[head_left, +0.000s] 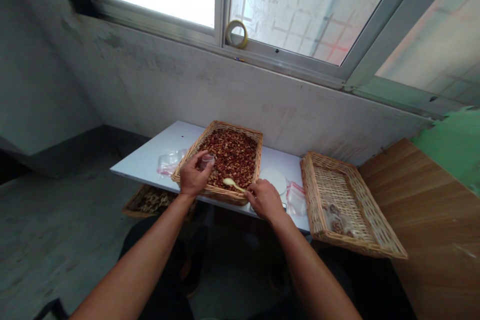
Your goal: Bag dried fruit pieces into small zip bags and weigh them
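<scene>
Below a sliding window (221, 5) with a roll of tape (244, 40) on its sill, a white worktop (144, 152) stands against a grey wall (165, 80). On it sits a rectangular wicker basket (258, 147) filled with reddish-brown nut-like pieces (236, 152). The left hand (194, 176), over the basket's near left part, grips a small clear plastic holder (207, 159); whether cup or bag, I cannot tell. The right hand (266, 199), at the near right corner, pinches the handle of a pale yellow spoon (233, 184), its bowl above the pieces. Clear plastic bags (170, 162) lie left of the basket; to its right are a round white disc (275, 180) and red-edged zip bags (297, 200). Farther right, a second wicker basket (378, 210) contains a few filled clear packets (336, 219).
</scene>
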`<state>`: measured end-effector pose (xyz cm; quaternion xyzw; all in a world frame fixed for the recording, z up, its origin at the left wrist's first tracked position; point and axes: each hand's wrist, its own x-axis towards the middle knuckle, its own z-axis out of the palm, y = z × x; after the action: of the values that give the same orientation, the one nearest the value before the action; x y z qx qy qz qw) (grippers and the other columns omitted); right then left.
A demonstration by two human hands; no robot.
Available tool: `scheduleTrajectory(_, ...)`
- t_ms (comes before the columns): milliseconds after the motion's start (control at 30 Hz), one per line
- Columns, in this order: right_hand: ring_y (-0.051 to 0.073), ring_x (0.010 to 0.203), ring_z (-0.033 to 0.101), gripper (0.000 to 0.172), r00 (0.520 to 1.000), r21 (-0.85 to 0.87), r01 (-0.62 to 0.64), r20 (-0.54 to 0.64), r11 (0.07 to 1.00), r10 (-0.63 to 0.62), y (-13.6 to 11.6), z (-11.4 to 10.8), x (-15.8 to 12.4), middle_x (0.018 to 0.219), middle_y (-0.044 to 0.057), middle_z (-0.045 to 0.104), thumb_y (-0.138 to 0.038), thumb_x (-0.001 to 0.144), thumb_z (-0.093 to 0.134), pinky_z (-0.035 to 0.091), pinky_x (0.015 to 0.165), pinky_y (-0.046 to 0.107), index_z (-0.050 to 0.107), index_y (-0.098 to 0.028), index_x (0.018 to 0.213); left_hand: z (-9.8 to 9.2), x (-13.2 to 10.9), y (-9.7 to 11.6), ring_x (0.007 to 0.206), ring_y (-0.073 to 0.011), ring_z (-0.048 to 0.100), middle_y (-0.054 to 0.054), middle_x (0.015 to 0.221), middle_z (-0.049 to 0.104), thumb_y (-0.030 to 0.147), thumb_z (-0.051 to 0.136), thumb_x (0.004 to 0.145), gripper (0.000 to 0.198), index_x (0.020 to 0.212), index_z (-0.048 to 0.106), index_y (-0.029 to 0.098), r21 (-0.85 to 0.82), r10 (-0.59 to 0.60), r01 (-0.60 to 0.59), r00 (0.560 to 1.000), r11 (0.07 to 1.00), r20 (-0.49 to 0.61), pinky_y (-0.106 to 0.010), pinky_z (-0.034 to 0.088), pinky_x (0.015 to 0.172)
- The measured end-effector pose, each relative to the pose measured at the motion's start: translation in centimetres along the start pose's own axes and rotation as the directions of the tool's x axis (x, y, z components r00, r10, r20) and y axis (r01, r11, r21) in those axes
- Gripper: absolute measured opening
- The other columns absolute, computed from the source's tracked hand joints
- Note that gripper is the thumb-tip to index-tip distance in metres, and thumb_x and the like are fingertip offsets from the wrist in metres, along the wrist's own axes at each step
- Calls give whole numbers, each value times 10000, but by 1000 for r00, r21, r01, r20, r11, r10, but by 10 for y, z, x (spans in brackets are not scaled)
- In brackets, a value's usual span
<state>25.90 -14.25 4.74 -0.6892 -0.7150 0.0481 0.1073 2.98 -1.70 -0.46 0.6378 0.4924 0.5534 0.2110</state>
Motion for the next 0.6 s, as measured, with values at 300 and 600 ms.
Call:
scheduleTrajectory(300, 212, 875, 675, 324, 982, 80, -187, 30, 979, 185, -2, 3, 51, 975, 117, 759, -316, 1010, 440, 394, 747, 277, 741, -207, 961, 2, -1, -2, 902, -202, 736, -69, 1061, 765, 442, 680, 854, 446, 1232, 668, 206, -11, -28, 28, 999, 1000, -33, -341, 588, 865)
scheduleTrajectory(600, 246, 857, 702, 267, 930, 461, -360, 108, 811, 351, -30, 52, 113, 905, 156, 773, -250, 909, 571, 441, 734, 279, 806, -160, 818, -1, -1, -6, 936, -215, 742, -66, 1082, 773, 429, 691, 838, 475, 1262, 641, 220, -9, -9, 9, 999, 1000, 34, -360, 595, 888)
